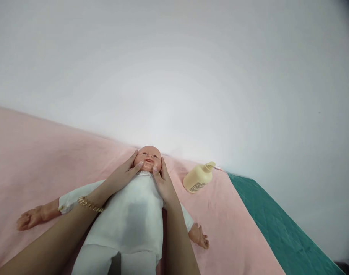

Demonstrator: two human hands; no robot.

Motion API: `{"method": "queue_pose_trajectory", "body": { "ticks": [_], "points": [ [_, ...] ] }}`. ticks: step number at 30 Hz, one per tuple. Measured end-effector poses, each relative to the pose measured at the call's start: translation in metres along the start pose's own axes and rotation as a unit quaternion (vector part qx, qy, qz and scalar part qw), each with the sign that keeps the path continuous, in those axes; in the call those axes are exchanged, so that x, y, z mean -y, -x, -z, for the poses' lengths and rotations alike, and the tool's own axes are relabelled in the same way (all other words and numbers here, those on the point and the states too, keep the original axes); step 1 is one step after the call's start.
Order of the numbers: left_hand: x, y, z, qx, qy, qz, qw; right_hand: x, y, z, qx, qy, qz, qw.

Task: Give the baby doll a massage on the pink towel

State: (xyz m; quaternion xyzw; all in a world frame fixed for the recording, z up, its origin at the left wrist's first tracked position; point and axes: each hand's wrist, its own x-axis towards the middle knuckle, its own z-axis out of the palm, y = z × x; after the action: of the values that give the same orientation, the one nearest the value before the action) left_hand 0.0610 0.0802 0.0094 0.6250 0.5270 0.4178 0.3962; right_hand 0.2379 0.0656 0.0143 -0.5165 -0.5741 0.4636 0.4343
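Note:
A baby doll [142,206] with a white cloth body lies on its back, its head pointing away from me. My left hand [124,173] cups the left side of the doll's head [150,152], thumb on the cheek near the mouth. On the opposite side, my right hand [163,181] holds the other cheek, its thumb beside the chin. Both palms face inward, with the fingers reaching along the sides of the head. The doll's arms stretch out sideways beneath my forearms. A grey patch marks the middle of its body.
A pale yellow pump bottle [198,177] stands to the right of the doll on a pink cloth [220,221]. Green quilted fabric [274,217] shows along the right side. A white wall [174,76] rises directly behind the doll's head.

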Motion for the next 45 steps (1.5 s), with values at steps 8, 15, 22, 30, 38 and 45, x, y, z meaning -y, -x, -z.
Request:
{"method": "queue_pose_trajectory", "body": {
  "ticks": [8, 15, 22, 30, 38, 45],
  "points": [
    [0.002, 0.000, -0.002, 0.027, 0.072, 0.031, 0.997, -0.013, -0.005, -0.001, 0.010, -0.032, 0.020, 0.999],
    [0.010, -0.005, -0.002, 0.035, 0.077, 0.025, 0.996, -0.012, -0.005, -0.003, -0.012, -0.003, 0.019, 1.000],
    [0.003, -0.002, -0.001, 0.026, 0.045, 0.028, 0.998, -0.007, -0.003, -0.004, -0.013, -0.004, 0.020, 1.000],
    [-0.006, 0.003, 0.000, 0.010, 0.048, 0.008, 0.999, -0.016, -0.006, -0.002, -0.001, -0.014, 0.032, 0.999],
    [-0.007, 0.002, 0.000, 0.016, 0.051, 0.008, 0.999, -0.021, -0.009, -0.001, 0.002, -0.016, 0.034, 0.999],
    [-0.007, 0.003, -0.001, 0.004, 0.049, -0.001, 0.999, -0.018, -0.008, -0.002, 0.001, -0.013, 0.030, 0.999]
  ]
}}
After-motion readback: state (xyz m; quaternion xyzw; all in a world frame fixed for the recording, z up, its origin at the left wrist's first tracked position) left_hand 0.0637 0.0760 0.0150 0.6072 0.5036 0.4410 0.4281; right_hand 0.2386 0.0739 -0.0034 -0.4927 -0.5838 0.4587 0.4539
